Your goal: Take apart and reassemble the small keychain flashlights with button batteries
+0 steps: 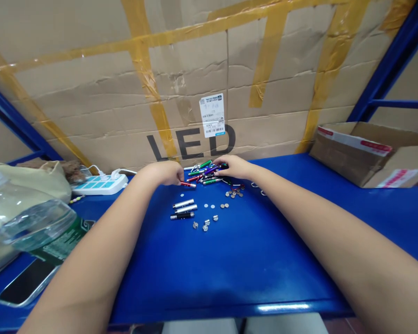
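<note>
Tubes (209, 172) lie heaped far back on our blue bench (237, 269). Our left grip (169, 173) pinches a red tube (188, 184) beside them; our right grip (232, 167) is at the heap's right end, spread or pinching, we cannot tell.

One head-worn camera looks forward and down across the nearby blue table (237, 269).

Held tube (188, 184): red | paired tubes (186, 209): silver | single tube (183, 215): black | surface (244, 264): blue | cardboard (101, 106): brown | tape (149, 81): yellow
</note>
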The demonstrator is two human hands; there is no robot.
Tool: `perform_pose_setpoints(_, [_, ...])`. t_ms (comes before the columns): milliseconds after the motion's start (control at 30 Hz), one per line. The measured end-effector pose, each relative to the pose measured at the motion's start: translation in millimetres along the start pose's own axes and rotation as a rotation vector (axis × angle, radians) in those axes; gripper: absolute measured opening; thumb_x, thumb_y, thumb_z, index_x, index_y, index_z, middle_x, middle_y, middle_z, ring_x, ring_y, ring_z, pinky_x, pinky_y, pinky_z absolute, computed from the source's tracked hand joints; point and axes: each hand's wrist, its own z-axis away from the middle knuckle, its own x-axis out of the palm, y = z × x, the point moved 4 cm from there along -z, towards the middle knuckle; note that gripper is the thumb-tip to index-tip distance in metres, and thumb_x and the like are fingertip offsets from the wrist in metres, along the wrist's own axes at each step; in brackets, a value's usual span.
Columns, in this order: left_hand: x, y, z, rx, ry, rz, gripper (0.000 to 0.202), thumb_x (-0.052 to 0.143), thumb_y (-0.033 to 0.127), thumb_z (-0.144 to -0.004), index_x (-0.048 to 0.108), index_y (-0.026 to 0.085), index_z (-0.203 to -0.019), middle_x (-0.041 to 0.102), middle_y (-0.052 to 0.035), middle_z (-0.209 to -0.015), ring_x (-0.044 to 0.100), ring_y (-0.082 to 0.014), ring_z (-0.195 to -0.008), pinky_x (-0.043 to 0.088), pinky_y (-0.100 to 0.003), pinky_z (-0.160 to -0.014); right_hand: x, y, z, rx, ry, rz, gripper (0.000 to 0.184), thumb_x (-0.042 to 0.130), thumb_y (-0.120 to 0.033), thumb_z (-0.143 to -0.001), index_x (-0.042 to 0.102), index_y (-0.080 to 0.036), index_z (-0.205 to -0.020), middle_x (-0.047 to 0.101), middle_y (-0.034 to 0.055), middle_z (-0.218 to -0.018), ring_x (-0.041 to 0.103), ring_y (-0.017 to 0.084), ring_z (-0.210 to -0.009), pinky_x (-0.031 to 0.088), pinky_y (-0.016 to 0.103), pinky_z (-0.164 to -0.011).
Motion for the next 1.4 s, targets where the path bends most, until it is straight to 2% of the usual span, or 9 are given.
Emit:
perform_pose_setpoints(100, [8.2, 12.4, 9.9, 0.022, -0.13, -0.053, 0.016, 0.062, 0.025, -0.068, 0.073, 0.023, -0.08, 0.071, -0.0012, -0.079, 0.056, -0.0144, -0.063, 0.036, -0.024, -0.057, -0.5, 1.0, 1.8, 0.006, 0.018, 0.003, 0.038, 0.067, -0.029, -0.079, 0.064, -0.02, -0.116, 0.063, 0.0101, -0.122, 0.058, 0.026, -0.112, 0.044, 0.043, -0.099])
perform_pose_setpoints(233, [16.4, 23.3, 22.9, 0.02, -0.181, -0.062, 0.018, 0.061, 0.019, -0.065, 0.073, 0.024, -0.079, 0.071, -0.0006, -0.08, 0.056, -0.0145, -0.063, 0.037, -0.024, -0.057, -10.9, -2.4, 2.1, 0.022, 0.06, -0.021, 0.036, 0.067, -0.027, -0.079, 0.065, -0.021, -0.114, 0.063, 0.0089, -0.121, 0.058, 0.025, -0.113, 0.044, 0.042, -0.1])
perform_pose_setpoints(333, [20.6, 28.4, 32.2, 0.017, -0.168, -0.053, 0.022, 0.06, 0.018, -0.067, 0.073, 0.025, -0.084, 0.071, -0.0015, -0.085, 0.059, -0.0165, -0.07, 0.038, -0.024, -0.058, -33.6, -12.1, 3.1, 0.023, 0.172, -0.035, 0.034, 0.068, -0.023, -0.077, 0.067, -0.019, -0.11, 0.065, 0.0091, -0.117, 0.059, 0.024, -0.109, 0.045, 0.04, -0.098])
perform_pose_setpoints(500, [28.4, 33.7, 35.6, 0.085, -0.068, -0.01, 0.024, 0.057, 0.024, -0.074, 0.069, 0.024, -0.095, 0.069, -0.0036, -0.097, 0.061, -0.0188, -0.078, 0.04, -0.025, -0.06, -68.6, -37.2, 23.3, 0.034, 0.336, -0.1, 0.028, 0.066, -0.02, -0.077, 0.068, -0.019, -0.105, 0.069, 0.0069, -0.098, 0.063, 0.019, -0.088, 0.051, 0.034, -0.081])
perform_pose_setpoints(600, [34.7, 33.4, 31.3, 0.126, -0.044, 0.013, 0.023, 0.056, 0.024, -0.074, 0.067, 0.022, -0.093, 0.068, -0.0041, -0.094, 0.06, -0.0186, -0.077, 0.04, -0.025, -0.061, -62.6, -44.6, 44.3, 0.073, 0.233, -0.025, 0.021, 0.066, -0.021, -0.076, 0.071, -0.02, -0.096, 0.07, 0.0046, -0.09, 0.063, 0.018, -0.08, 0.051, 0.031, -0.075])
perform_pose_setpoints(733, [39.9, 33.1, 27.5, 0.176, 0.015, 0.06, 0.021, 0.054, 0.025, -0.077, 0.066, 0.022, -0.093, 0.068, -0.0038, -0.092, 0.06, -0.0179, -0.076, 0.041, -0.025, -0.062, -39.6, -37.7, 68.2, 0.181, -0.041, 0.192, 0.01, 0.066, -0.016, -0.072, 0.072, -0.022, -0.077, 0.07, 0.0019, -0.078, 0.062, 0.018, -0.073, 0.047, 0.03, -0.067])
perform_pose_setpoints(967, [44.3, 35.4, 32.9, 0.212, 0.178, 0.164, 0.022, 0.052, 0.03, -0.082, 0.066, 0.021, -0.096, 0.069, -0.0036, -0.091, 0.062, -0.0186, -0.078, 0.043, -0.027, -0.067, -21.0, -33.3, 75.7, 0.237, -0.258, 0.218, 0.008, 0.067, -0.024, -0.074, 0.073, -0.023, -0.078, 0.072, 0.001, -0.079, 0.064, 0.017, -0.071, 0.046, 0.028, -0.062])
perform_pose_setpoints(1167, [49.0, 50.9, 29.9, 0.278, 0.42, 0.253, 0.024, 0.05, 0.033, -0.085, 0.064, 0.02, -0.1, 0.069, -0.0051, -0.102, 0.062, -0.0219, -0.091, 0.045, -0.031, -0.078, -8.6, -40.1, 73.5, 0.217, -0.342, 0.305, 0.016, 0.067, -0.029, -0.075, 0.074, -0.021, -0.086, 0.072, 0.0042, -0.089, 0.064, 0.019, -0.079, 0.047, 0.029, -0.07])
perform_pose_setpoints(1400, [63.5, 70.2, 22.6, 0.316, 0.479, 0.348, 0.024, 0.05, 0.03, -0.086, 0.062, 0.022, -0.105, 0.069, -0.0043, -0.106, 0.063, -0.0225, -0.096, 0.048, -0.033, -0.079, -9.7, -35.5, 78.9, 0.273, -0.346, 0.331, 0.012, 0.066, -0.025, -0.075, 0.074, -0.02, -0.082, 0.072, 0.0042, -0.082, 0.063, 0.019, -0.072, 0.045, 0.029, -0.066])
